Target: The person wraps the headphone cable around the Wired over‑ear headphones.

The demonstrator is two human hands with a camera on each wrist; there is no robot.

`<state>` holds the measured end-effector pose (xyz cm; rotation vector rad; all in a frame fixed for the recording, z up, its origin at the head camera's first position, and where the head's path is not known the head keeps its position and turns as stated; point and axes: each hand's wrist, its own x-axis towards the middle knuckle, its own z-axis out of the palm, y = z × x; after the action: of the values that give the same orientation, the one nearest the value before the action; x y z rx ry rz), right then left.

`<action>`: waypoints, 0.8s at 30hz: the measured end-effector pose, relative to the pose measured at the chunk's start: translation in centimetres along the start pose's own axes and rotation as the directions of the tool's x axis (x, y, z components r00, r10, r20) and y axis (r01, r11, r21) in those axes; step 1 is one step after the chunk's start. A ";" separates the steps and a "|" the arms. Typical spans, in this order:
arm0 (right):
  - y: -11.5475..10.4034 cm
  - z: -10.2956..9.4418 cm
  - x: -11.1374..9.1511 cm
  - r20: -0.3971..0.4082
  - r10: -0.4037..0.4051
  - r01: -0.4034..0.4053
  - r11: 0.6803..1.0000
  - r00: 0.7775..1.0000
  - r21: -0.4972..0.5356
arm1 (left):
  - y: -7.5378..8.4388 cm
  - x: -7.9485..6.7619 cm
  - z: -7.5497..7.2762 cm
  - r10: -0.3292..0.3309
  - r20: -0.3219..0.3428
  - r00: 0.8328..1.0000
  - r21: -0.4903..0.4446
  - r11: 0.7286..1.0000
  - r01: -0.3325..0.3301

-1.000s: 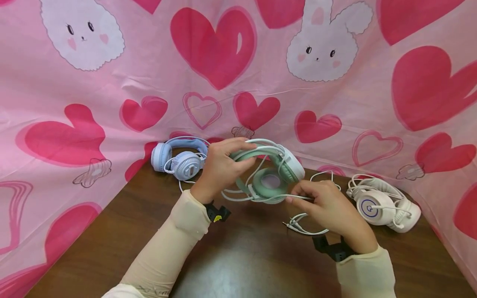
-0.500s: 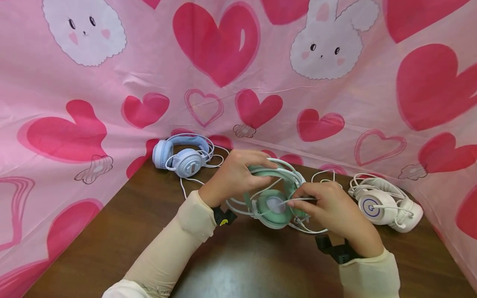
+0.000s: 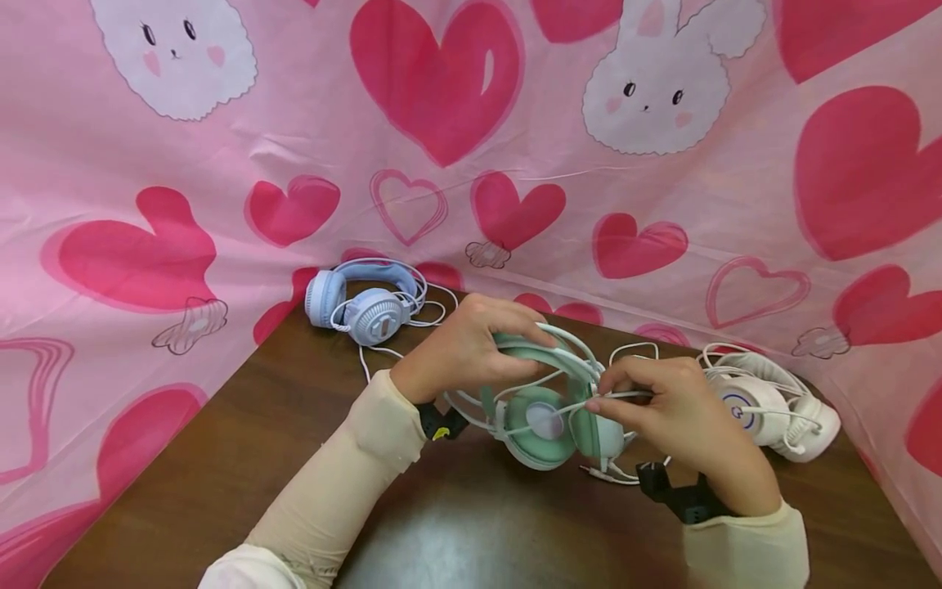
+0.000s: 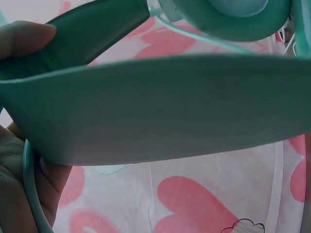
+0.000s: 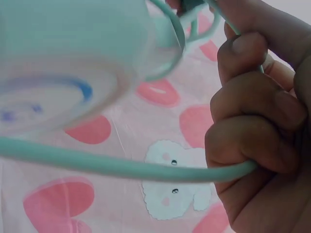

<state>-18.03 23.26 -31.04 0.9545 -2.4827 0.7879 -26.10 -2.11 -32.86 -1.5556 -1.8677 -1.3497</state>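
Mint-green and white headphones [image 3: 540, 425] hang over the middle of the table, ear cups downward. My left hand [image 3: 482, 339] grips their headband, with thumb below and fingers above; the padded headband [image 4: 160, 111] fills much of the left wrist view. My right hand [image 3: 662, 409] pinches the headphones' pale cable [image 3: 574, 406] beside the right ear cup. In the right wrist view its fingers [image 5: 248, 102] are curled, and a length of cable [image 5: 121, 165] runs into them. Loops of cable wrap along the headband. A plug end [image 3: 594, 473] shows below the right ear cup.
Light-blue headphones [image 3: 368, 307] lie at the back left with their cable trailing. White headphones [image 3: 776, 409] lie at the right, partly behind my right hand. A pink cloth [image 3: 412, 106] with hearts and rabbits rises behind the brown table [image 3: 294, 458].
The green headphones have come down and a little to the right, with their ear cups turned lower. My right hand, still pinching the cable, has shifted slightly right.
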 end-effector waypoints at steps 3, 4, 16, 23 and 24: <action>0.1 -0.3 -0.2 -0.012 0.012 -0.012 1.000 1.000 0.005 | 0.0 -0.1 -0.1 0.004 0.008 1.000 -0.020 1.000 -0.004; 0.1 -0.4 -0.3 -0.013 0.020 -0.020 1.000 1.000 0.010 | 0.0 -0.1 -0.1 0.004 0.011 1.000 -0.029 1.000 -0.004; 0.2 -1.3 -0.7 -0.074 0.021 -0.018 0.999 0.997 0.046 | 0.4 -0.1 -0.6 -0.015 0.026 1.000 -0.123 0.992 0.018; 0.2 -1.4 -0.6 -0.087 0.024 -0.019 0.998 0.996 0.055 | 0.8 -0.1 -1.0 -0.033 0.050 0.998 -0.185 0.982 0.042; 0.3 -1.4 -0.7 -0.094 0.019 -0.012 0.997 0.995 0.074 | 0.9 -0.1 -1.1 -0.029 0.053 0.998 -0.197 0.980 0.039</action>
<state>-17.55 24.63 -30.41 0.9022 -2.3974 0.9131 -25.61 -3.14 -32.07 -1.6737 -1.8450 -1.5674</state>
